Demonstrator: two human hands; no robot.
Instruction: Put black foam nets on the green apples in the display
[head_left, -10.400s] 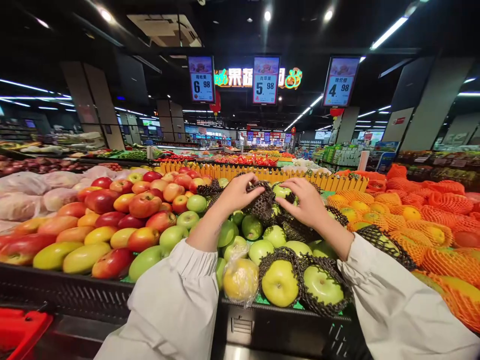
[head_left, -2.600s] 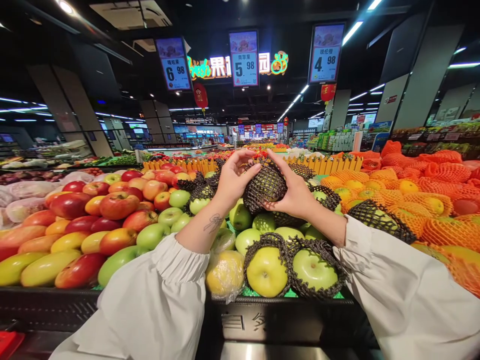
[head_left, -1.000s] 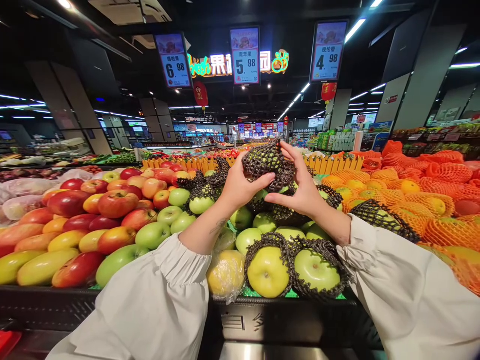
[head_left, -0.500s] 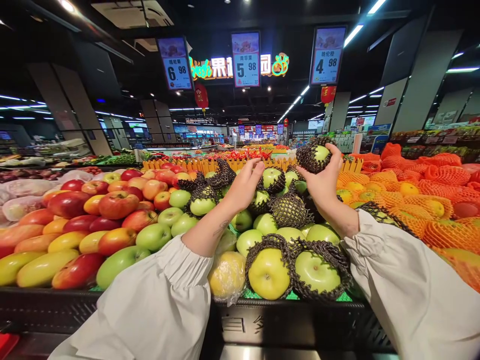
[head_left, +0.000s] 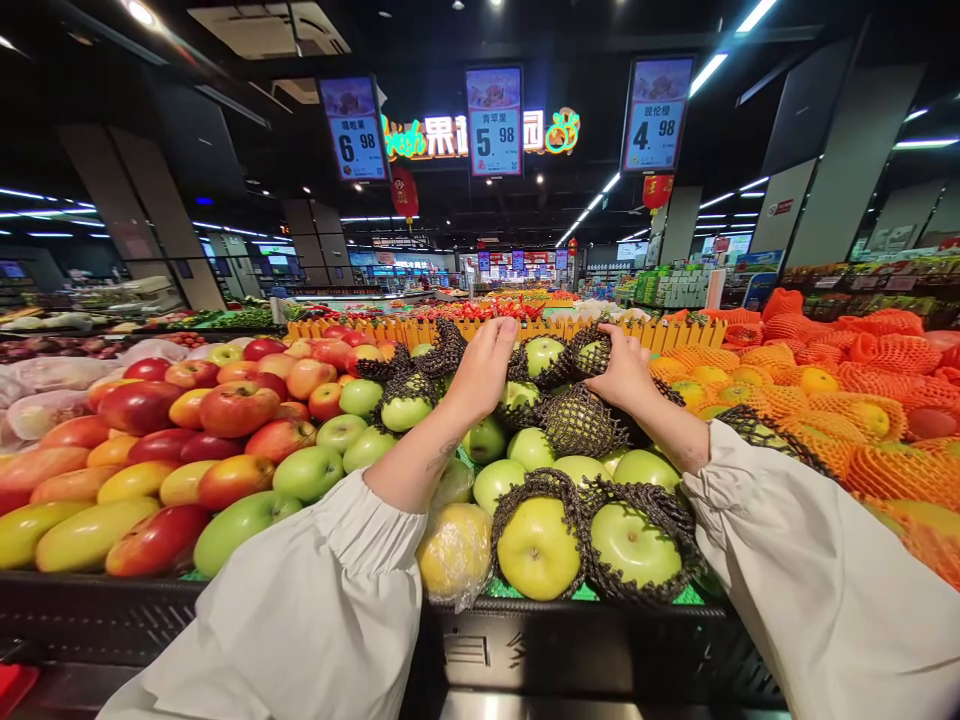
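My right hand (head_left: 626, 368) is closed round a green apple in a black foam net (head_left: 592, 354), at the back of the green apple pile. Its thumb and fingers are on the apple's right side. My left hand (head_left: 486, 370) rests over the pile to the left, its fingers stretched forward and held close together; what lies under its palm is hidden. Between the hands sits another netted green apple (head_left: 543, 354). Nearer me are a fully netted apple (head_left: 577, 420), a yellow-green apple in a rolled-down net (head_left: 535, 546) and a similar green one (head_left: 634, 540).
Red and yellow mangoes (head_left: 142, 480) and red apples fill the left side. Oranges in orange foam nets (head_left: 810, 400) lie at right. A plastic-wrapped yellow fruit (head_left: 454, 552) sits by the black front edge (head_left: 600, 630). A low yellow fence (head_left: 667, 334) runs behind.
My right hand has come down and slightly left with the netted green apple, from above the pile to its back. My left hand has shifted slightly, its fingers drawn closer together.
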